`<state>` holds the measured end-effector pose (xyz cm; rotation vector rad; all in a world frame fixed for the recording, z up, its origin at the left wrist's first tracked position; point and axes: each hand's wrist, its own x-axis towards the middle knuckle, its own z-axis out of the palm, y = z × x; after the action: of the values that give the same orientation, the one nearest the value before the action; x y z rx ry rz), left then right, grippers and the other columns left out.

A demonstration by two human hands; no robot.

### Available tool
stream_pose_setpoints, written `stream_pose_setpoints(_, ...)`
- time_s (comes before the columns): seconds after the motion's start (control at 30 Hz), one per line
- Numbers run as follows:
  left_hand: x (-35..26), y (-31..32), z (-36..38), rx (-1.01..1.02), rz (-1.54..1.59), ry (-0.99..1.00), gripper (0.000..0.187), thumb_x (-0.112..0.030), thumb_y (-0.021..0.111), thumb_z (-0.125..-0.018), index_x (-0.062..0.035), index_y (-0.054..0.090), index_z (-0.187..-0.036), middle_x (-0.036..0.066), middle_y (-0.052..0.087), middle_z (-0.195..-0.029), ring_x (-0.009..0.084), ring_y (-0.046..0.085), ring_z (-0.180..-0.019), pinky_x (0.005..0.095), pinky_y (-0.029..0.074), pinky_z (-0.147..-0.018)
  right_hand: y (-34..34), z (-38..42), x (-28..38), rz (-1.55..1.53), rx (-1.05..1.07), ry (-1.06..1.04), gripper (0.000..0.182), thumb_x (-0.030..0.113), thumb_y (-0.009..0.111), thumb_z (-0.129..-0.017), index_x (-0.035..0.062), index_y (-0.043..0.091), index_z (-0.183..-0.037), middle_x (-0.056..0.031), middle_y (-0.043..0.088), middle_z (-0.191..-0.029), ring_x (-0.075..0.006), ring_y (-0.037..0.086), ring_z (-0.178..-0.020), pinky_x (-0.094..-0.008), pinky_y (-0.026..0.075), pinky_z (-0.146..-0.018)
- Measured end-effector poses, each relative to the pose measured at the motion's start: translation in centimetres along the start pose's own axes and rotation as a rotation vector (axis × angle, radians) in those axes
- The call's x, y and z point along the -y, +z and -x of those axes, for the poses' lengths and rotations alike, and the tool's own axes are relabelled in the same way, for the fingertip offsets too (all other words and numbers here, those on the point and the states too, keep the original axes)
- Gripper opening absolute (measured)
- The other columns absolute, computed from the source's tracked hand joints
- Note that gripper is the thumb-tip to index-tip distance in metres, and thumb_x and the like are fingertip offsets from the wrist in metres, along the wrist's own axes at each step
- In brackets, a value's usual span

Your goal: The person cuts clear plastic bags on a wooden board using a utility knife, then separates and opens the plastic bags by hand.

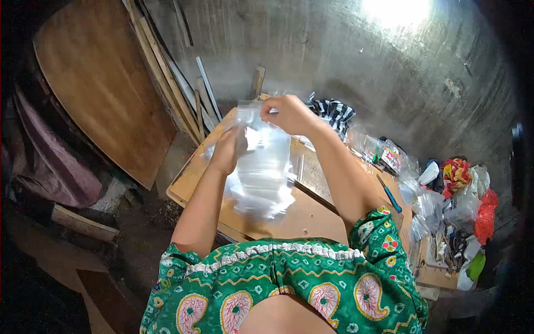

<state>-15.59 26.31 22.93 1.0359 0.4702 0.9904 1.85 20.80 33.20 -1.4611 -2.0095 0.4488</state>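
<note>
A thick stack of clear plastic bags (261, 172) is held up over a wooden table (311, 217), its glossy sheets catching the light. My left hand (226, 151) grips the stack along its left side, with most of its fingers hidden behind the plastic. At the upper end, my right hand (286, 115) is closed with bent fingers against the top edge of the bags. Whether it pinches a single bag there is too blurred to tell. The lower ends of the bags fan out unevenly above the tabletop.
A blue-handled tool (390, 195) lies on the table's right side. Beyond it are piled plastic bags and a red bag (486, 216). Black-and-white striped cloth (334, 111) sits at the back by the wall. Wooden strips (167, 72) and a large board (103, 78) lean at left.
</note>
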Motion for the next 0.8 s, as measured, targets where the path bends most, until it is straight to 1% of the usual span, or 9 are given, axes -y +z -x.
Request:
stream_pose_setpoints(0.07,0.4,0.0,0.5,-0.005,0.136,0.023,0.024,-0.021,0.058,-0.083,-0.0036,0.053,-0.099,-0.001,0.056,-0.087,0.0092,0.051,-0.074,0.0216,0.041,-0.066,1.0,0.2,-0.2,-0.023,-0.152,-0.018,0.009,0.007,0.06,-0.074,0.0028,0.061,-0.081,-0.0127,0.061,-0.077,-0.0227,0.056,-0.068,-0.0312,0.045,-0.065)
stream_pose_setpoints(0.13,-0.9,1.9,1.7,0.015,-0.139,0.153,0.025,-0.024,0.054,-0.086,-0.0048,0.056,-0.102,0.004,0.058,-0.093,0.0088,0.051,-0.081,0.0249,0.043,-0.068,2.1,0.4,-1.1,0.005,-0.216,-0.025,0.011,0.006,0.061,-0.074,0.0028,0.06,-0.084,-0.0126,0.061,-0.077,-0.0225,0.055,-0.068,-0.0305,0.045,-0.064)
stream_pose_setpoints(0.17,-0.8,1.6,1.0,-0.014,-0.623,0.282,0.024,-0.02,0.055,-0.085,-0.0022,0.056,-0.102,0.005,0.059,-0.096,0.0095,0.052,-0.084,0.0254,0.043,-0.07,2.5,0.8,-1.3,-0.092,-0.288,-0.043,0.012,0.007,0.061,-0.075,0.0029,0.06,-0.086,-0.0126,0.061,-0.077,-0.0228,0.056,-0.069,-0.0305,0.045,-0.063)
stream_pose_setpoints(0.27,-0.7,1.6,1.1,-0.183,-0.61,0.236,0.022,-0.019,0.057,-0.084,-0.0004,0.058,-0.097,0.004,0.06,-0.089,0.01,0.053,-0.079,0.0248,0.043,-0.069,4.1,1.3,-5.3,-0.241,-0.505,-0.223,0.017,0.006,0.06,-0.076,0.0022,0.058,-0.092,-0.0131,0.061,-0.077,-0.0237,0.058,-0.07,-0.0304,0.045,-0.062)
stream_pose_setpoints(0.33,-0.3,0.4,0.2,-0.216,-0.537,0.402,0.021,-0.019,0.057,-0.084,-0.0002,0.059,-0.095,0.003,0.062,-0.082,0.0091,0.053,-0.07,0.0235,0.042,-0.065,5.0,2.5,-9.7,-0.443,-0.554,0.292,0.022,0.015,0.062,-0.076,0.0028,0.059,-0.094,-0.0155,0.062,-0.079,-0.0288,0.06,-0.074,-0.0344,0.047,-0.067)
stream_pose_setpoints(0.4,-0.5,-1.4,0.0,-0.324,-0.488,0.306,0.02,-0.018,0.056,-0.085,-0.0002,0.06,-0.092,0.002,0.062,-0.078,0.0086,0.053,-0.068,0.0231,0.042,-0.065,9.2,4.5,-17.8,0.152,-0.35,0.505,0.026,0.024,0.065,-0.074,0.0018,0.062,-0.089,-0.0168,0.063,-0.084,-0.0276,0.061,-0.079,-0.0343,0.047,-0.07)
stream_pose_setpoints(0.53,-1.1,-0.8,0.3,-0.354,-0.426,0.42,0.019,-0.017,0.055,-0.085,0.0005,0.06,-0.088,0.004,0.062,-0.08,0.0094,0.054,-0.072,0.0236,0.042,-0.068,14.8,9.7,-21.5,0.231,-0.22,0.866,0.033,0.034,0.065,-0.071,0.0039,0.063,-0.086,-0.0195,0.062,-0.083,-0.0338,0.06,-0.081,-0.0397,0.047,-0.073)
stream_pose_setpoints(0.67,-0.9,-0.9,0.2,-0.323,-0.469,0.39,0.019,-0.017,0.056,-0.085,0.0011,0.06,-0.089,0.003,0.062,-0.083,0.0094,0.054,-0.074,0.024,0.042,-0.07,16.2,10.5,-20.5,0.36,-0.281,0.78,0.033,0.032,0.062,-0.073,0.0006,0.062,-0.084,-0.0227,0.061,-0.083,-0.0373,0.059,-0.08,-0.0431,0.046,-0.073)
stream_pose_setpoints(0.8,-0.7,-1.4,0.3,-0.343,-0.44,0.422,0.02,-0.017,0.057,-0.085,0.0013,0.06,-0.089,0.003,0.062,-0.085,0.0096,0.054,-0.076,0.0242,0.042,-0.07,15.0,8.9,-22.2,0.132,-0.485,0.772,0.017,0.018,0.061,-0.074,0.0023,0.055,-0.073,-0.0144,0.062,-0.073,-0.0305,0.061,-0.071,-0.0376,0.049,-0.061)
